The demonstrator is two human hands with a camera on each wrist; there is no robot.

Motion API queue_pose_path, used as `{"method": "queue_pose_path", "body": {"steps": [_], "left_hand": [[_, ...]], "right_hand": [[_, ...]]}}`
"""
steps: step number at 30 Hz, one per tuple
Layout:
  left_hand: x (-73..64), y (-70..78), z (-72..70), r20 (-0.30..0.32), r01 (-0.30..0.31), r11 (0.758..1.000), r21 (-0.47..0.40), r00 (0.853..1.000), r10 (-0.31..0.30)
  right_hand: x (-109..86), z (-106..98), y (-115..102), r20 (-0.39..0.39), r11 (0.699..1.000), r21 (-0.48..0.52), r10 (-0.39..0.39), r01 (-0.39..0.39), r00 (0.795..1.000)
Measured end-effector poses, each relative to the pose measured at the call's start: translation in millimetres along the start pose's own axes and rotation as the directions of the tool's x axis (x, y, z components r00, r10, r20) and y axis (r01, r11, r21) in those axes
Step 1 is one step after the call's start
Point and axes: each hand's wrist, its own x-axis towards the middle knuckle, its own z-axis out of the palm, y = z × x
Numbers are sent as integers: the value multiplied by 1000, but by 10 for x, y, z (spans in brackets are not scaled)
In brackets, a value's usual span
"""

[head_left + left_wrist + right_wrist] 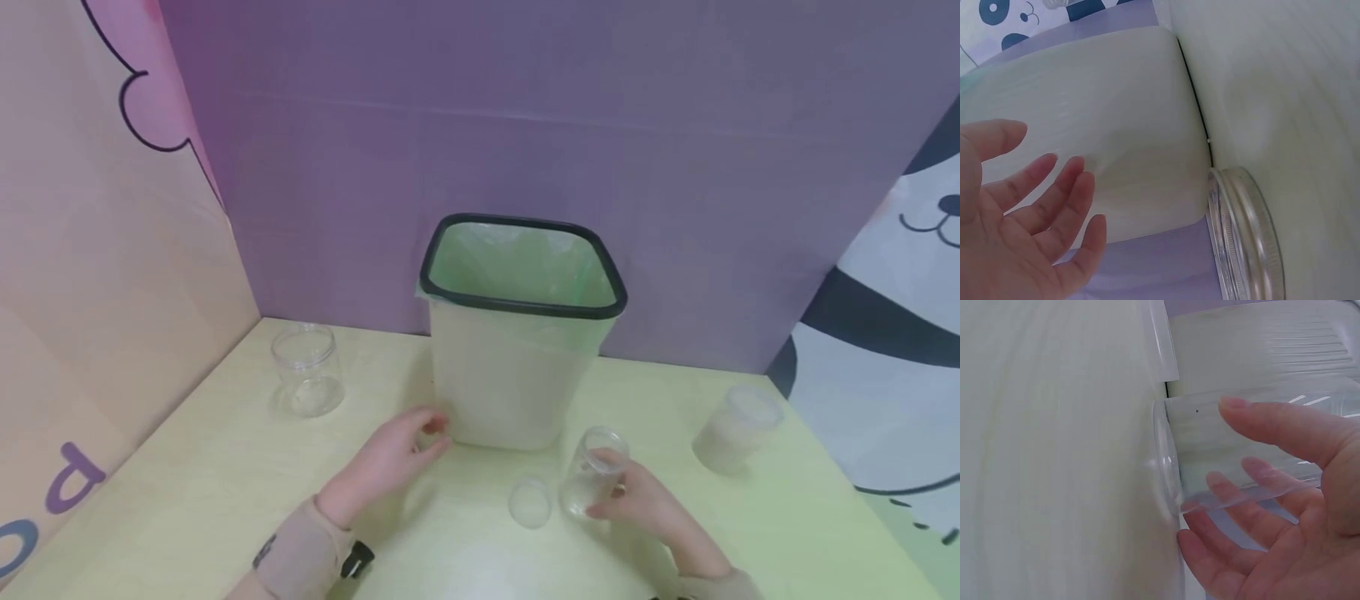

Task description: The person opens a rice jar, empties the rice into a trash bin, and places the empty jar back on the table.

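Observation:
My right hand [637,500] holds a clear jar [581,483] that stands upright on the table, thumb on one side and fingers on the other. The right wrist view shows the jar [1204,444] see-through, with its base at the tabletop. A clear round lid [531,502] lies flat just left of it. My left hand [390,454] is at the lower left corner of a pale bin [495,375], fingers loosely bent with nothing in them. By that hand, a round lid-like piece with a ribbed edge [1247,237] sits on the table in the left wrist view.
The bin has a black rim [525,306] and a pale green liner [517,258]. A clear wide jar [307,375] stands at the back left, and a cloudy, lidded-looking container [738,429] at the right. A purple panel [337,208] rises behind the table [225,500].

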Motion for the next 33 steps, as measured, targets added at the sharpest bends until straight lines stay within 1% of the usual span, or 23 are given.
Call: {"method": "queue_pose_path", "body": {"steps": [4,7,9,11,14,16,19,22,26,29,31,33], "left_hand": [[15,11,-1,-64,6,1000,-18,998,-7],[26,11,-4,-130,7,1000,-29,991,-10],[33,-1,-8,-182,-11,999,-32,983,5],[40,-9,-17,-233,-47,998,-35,972,37],[49,-14,-34,-289,-89,994,-55,955,70],[56,-16,-45,-305,-98,993,-72,950,71],[74,-14,-57,-312,-89,990,-110,949,51],[110,-18,-55,-315,-90,987,-134,948,44],[163,-22,-45,-323,-82,983,-166,946,24],[196,-22,-38,-336,-80,978,-192,942,11],[217,-19,-30,-346,-87,976,-202,938,12],[229,-16,-23,-354,-93,973,-209,935,13]], "right_hand": [[33,7,11,-6,1000,-5,-23,23,1000],[51,10,19,-5,999,-13,-36,36,999],[57,9,22,4,999,-11,-44,44,999],[52,-1,26,19,999,-1,-44,44,999],[29,-41,26,38,1000,4,-31,31,999],[3,-90,23,37,1000,-3,-12,12,999],[-42,-190,20,14,1000,-11,12,-12,1000],[-84,-309,34,-1,1000,4,5,-5,1000],[-130,-448,57,-32,1000,-1,-11,11,999],[-162,-539,67,-48,1000,-7,-13,12,999],[-193,-609,67,-69,1000,-20,-7,6,998],[-235,-697,68,-97,999,-38,-18,15,995]]}}
